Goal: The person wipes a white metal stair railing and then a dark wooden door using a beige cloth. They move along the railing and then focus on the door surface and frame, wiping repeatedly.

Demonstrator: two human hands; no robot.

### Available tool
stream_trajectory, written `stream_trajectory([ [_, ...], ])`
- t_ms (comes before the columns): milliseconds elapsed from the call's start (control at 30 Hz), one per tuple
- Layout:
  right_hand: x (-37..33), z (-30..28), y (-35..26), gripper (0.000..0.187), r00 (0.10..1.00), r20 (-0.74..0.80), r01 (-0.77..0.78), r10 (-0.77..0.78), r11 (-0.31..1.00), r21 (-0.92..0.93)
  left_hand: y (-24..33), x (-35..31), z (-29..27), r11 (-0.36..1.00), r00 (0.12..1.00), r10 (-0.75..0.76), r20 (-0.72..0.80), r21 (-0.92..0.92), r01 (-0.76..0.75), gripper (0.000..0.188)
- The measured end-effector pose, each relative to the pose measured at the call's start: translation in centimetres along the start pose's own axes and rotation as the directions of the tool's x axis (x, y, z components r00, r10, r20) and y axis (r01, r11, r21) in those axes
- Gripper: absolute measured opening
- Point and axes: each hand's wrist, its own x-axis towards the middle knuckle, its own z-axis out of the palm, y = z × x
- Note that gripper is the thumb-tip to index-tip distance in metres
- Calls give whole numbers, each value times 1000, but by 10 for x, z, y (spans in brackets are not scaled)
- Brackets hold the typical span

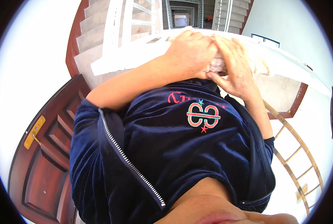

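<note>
A crumpled, pale cloth with greyish-brown patches [216, 65] is bunched between my two hands, close in front of my chest. My left hand [192, 51] is closed in a fist around its left part, knuckles up. From the right, my right hand [236, 66] closes on the same cloth, its fingers over the top and its thumb underneath. The hands nearly touch and hide much of the cloth. Both rest at or just over a broad white rail top [286, 61]; how firmly they press on it I cannot tell.
Beyond the rail a stairwell [181, 18] drops away, with stairs [93, 28] and white balusters [142, 22] at the far left. A dark red panelled door [47, 164] stands at the left. A wooden ladder [295, 149] leans at the right.
</note>
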Motion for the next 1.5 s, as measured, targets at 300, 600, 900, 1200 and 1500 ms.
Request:
stream_trajectory([
  [300,64,55,-43,80,977,-56,210,-205,973,99,-30,-82,-35,980,989,-110,-102,155,125,74],
  [600,144,148,-147,69,916,-164,386,-365,915,119,-84,-215,-104,923,975,-182,-129,319,215,83],
  [900,163,168,-176,72,927,-150,360,-345,928,96,-115,-249,-107,976,969,-214,-128,22,218,84],
  [1200,163,159,-175,80,956,-88,291,-279,932,217,-116,-237,-118,974,977,-209,43,98,204,75],
  [1500,147,145,-152,78,955,-85,297,-285,922,250,-80,-202,-114,914,947,-314,70,293,281,77],
])
